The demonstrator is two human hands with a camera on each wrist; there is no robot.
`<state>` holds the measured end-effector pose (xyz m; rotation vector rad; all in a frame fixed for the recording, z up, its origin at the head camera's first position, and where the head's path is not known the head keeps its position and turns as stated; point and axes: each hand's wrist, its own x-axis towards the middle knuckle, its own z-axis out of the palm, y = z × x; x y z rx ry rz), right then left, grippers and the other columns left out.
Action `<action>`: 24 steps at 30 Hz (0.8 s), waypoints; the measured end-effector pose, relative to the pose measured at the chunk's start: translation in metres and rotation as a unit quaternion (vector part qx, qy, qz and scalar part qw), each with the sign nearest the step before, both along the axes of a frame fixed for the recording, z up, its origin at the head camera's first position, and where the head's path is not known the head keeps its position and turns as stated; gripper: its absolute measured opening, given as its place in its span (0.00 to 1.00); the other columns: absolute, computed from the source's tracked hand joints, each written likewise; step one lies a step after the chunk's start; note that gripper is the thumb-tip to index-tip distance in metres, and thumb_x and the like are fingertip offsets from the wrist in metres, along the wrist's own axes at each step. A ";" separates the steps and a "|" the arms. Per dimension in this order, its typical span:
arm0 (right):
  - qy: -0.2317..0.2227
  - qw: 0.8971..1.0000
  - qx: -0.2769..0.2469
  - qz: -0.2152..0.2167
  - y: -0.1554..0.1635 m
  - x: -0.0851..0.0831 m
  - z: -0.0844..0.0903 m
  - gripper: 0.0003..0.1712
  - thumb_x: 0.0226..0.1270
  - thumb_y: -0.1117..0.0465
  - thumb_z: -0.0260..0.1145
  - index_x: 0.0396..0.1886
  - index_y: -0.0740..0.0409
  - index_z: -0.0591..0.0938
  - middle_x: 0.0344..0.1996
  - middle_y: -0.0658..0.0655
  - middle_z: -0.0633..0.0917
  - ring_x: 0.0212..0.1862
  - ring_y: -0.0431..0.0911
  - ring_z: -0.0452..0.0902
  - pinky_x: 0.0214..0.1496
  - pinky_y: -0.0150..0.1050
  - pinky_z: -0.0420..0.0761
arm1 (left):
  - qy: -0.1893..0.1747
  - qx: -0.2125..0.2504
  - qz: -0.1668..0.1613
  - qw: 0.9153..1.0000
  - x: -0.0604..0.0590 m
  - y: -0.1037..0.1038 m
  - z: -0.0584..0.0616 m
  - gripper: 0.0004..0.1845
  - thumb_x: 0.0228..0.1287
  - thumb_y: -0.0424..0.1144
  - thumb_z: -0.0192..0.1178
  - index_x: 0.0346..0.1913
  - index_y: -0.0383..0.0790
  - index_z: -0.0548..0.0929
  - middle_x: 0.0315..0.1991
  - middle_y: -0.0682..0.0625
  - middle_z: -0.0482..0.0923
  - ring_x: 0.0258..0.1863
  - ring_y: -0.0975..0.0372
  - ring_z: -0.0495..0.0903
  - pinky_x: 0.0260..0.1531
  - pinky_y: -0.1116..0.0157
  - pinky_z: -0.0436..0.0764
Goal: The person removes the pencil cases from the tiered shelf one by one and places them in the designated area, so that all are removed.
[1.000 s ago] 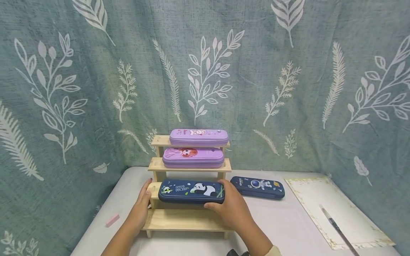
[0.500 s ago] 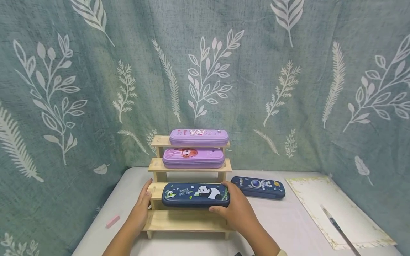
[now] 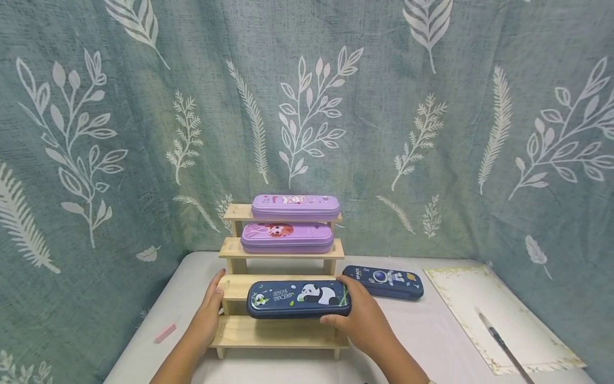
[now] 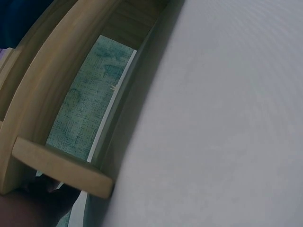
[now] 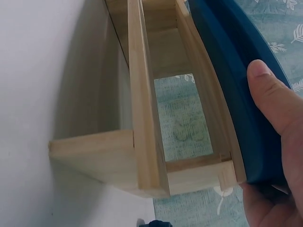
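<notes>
One navy pencil case (image 3: 299,300), printed with a panda and "Cute Panda", sits level at the third step down of the wooden stand (image 3: 275,336), jutting past that step's front edge over the lowest step. I cannot tell whether it bears on the wood or is just clear of it. My right grip (image 3: 368,322) has hold of its right end, opened only to the case's depth, thumb on the near side. My left grip (image 3: 207,314) holds no case; its fingers lie fairly straight along the stand's left side. On the upper two steps lie a lilac case (image 3: 296,207) and, below it, a purple case (image 3: 288,238). Right of the stand, an astronaut case (image 3: 384,282) lies on the white counter (image 3: 412,336). Farther right, a brush (image 3: 496,335) crosses a bordered sheet (image 3: 465,293); a pink block (image 3: 165,333) lies left.
</notes>
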<state>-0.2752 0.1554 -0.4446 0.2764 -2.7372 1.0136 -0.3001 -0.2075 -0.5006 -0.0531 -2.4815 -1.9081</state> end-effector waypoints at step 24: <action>-0.004 1.000 -0.007 -0.002 0.056 -0.001 0.001 0.59 0.49 0.34 0.82 0.78 0.50 0.68 0.75 0.66 0.71 0.77 0.67 0.64 0.76 0.67 0.66 | -0.015 -0.007 -0.007 1.000 0.001 0.000 0.000 0.30 0.85 0.60 0.23 0.85 0.70 0.37 0.87 0.49 0.34 0.85 0.41 0.36 0.77 0.30 0.36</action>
